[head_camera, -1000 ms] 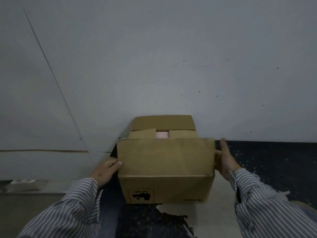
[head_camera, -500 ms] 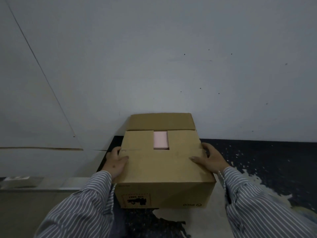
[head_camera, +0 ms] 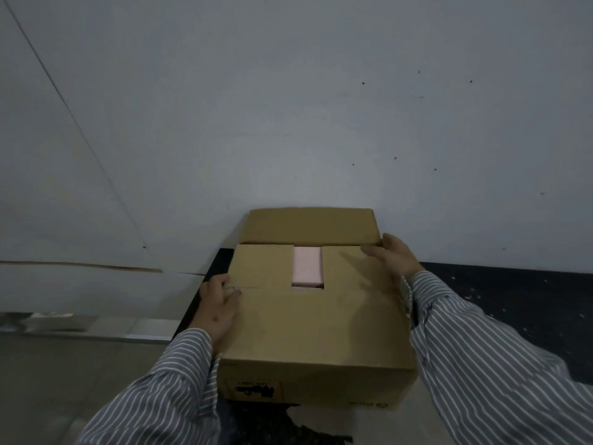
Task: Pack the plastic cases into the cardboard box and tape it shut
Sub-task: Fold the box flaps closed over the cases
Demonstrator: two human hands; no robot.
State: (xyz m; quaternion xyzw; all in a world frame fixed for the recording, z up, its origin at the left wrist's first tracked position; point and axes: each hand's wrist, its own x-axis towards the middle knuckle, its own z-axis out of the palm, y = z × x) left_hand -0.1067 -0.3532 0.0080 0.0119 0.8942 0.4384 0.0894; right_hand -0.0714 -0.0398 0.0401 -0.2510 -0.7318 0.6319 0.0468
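A brown cardboard box (head_camera: 316, 329) sits on the floor against the wall. Its near flap and both side flaps lie folded flat. The far flap (head_camera: 309, 225) still stands up against the wall. Through the gap between the side flaps a pink plastic case (head_camera: 307, 266) shows inside. My left hand (head_camera: 219, 308) rests on the box's left edge, fingers pressing on the near flap. My right hand (head_camera: 392, 256) is at the far right corner, fingers spread, touching the side flap and the bottom of the upright far flap.
A pale grey wall (head_camera: 288, 107) rises directly behind the box. The floor (head_camera: 507, 300) to the right is dark and speckled with worn pale patches. A low ledge (head_camera: 80, 326) runs along the wall at the left.
The near flap came down from upright to flat. My right hand has moved from the near flap to the far right corner. My left hand stays on the left edge.
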